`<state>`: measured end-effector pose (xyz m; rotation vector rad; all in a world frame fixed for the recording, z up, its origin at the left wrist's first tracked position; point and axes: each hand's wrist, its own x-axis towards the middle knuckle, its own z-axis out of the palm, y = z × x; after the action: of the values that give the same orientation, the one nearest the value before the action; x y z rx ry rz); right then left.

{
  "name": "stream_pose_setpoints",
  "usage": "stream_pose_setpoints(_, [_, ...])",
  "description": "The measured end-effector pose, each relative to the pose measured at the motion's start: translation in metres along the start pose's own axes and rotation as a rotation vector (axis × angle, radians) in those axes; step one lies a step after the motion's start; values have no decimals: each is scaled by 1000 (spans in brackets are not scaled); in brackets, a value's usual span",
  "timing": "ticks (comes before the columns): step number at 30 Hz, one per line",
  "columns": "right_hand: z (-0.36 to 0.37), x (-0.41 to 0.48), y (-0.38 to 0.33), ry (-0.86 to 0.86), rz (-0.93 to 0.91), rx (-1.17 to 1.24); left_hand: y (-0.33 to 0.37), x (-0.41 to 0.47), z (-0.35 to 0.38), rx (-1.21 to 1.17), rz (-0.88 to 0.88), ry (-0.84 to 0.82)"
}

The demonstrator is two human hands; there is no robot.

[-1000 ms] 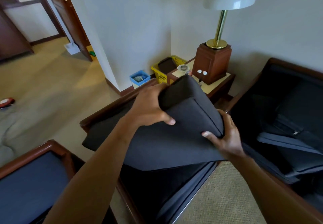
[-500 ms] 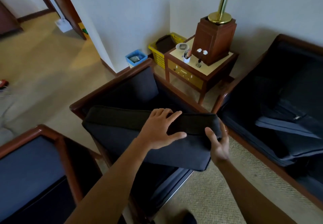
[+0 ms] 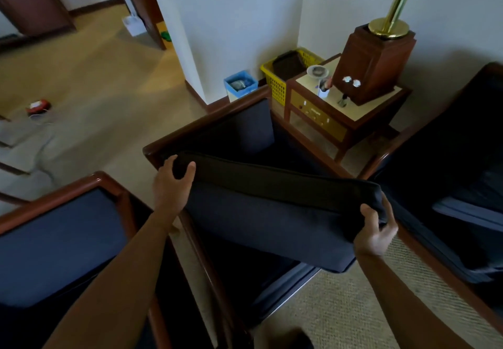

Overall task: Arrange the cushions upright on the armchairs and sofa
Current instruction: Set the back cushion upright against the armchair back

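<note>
A wide dark grey cushion (image 3: 266,218) hangs over the seat of the middle wooden-framed armchair (image 3: 196,133), its top edge facing me. My left hand (image 3: 171,188) grips the cushion's left end and my right hand (image 3: 374,226) grips its right end. A second armchair (image 3: 62,237) with a dark blue cushion stands at the lower left. On the right is a dark sofa (image 3: 457,141) with a cushion (image 3: 468,212) lying flat on its seat.
A wooden side table (image 3: 340,114) with a brass lamp on a wooden base (image 3: 373,65) fills the corner between the armchair and the sofa. A yellow basket (image 3: 277,82) and a blue bin (image 3: 241,84) stand by the wall. Carpet stretches left; a red object (image 3: 38,105) lies there.
The cushion came down from a raised, tilted hold and now spreads wide over the armchair. My left hand slid from the middle of its top edge to the left end.
</note>
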<state>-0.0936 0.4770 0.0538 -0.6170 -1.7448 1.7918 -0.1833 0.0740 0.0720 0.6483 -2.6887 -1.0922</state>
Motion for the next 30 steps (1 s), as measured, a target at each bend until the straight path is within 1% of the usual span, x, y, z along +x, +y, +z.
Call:
stream_pose_setpoints(1, [1, 1, 1, 11, 14, -9, 0, 3, -3, -135, -72, -9])
stream_pose_setpoints(4, [-3, 3, 9, 51, 70, -10, -9, 13, -3, -624, -323, -112])
stream_pose_setpoints(6, [-3, -1, 10, 97, 45, -1, -18, 18, 0, -833, -382, -148])
stream_pose_setpoints(8, [0, -10, 9, 130, 9, 8, -28, 20, 4, -941, -400, -164])
stream_pose_setpoints(11, [9, -25, 1, 223, -12, 44, -39, 18, 1, -983, -385, -176])
stream_pose_setpoints(14, [15, -39, -12, 241, -52, 61, -47, 12, -10, -1008, -358, -142])
stream_pose_setpoints(18, [15, -48, -39, 205, -129, 84, -46, -6, -36, -1092, -337, -66])
stream_pose_setpoints(21, [16, -50, -72, 171, -175, 122, -38, -24, -65, -1151, -297, -40])
stream_pose_setpoints(23, [19, -54, -98, 130, -193, 139, -35, -35, -90, -1175, -264, -9])
stream_pose_setpoints(26, [27, -65, -133, 78, -212, 151, -33, -54, -135, -1195, -267, 81])
stream_pose_setpoints(28, [34, -74, -148, 44, -225, 190, -37, -68, -168, -1192, -259, 131])
stream_pose_setpoints(30, [45, -89, -160, -5, -201, 217, -47, -81, -204, -1172, -228, 187])
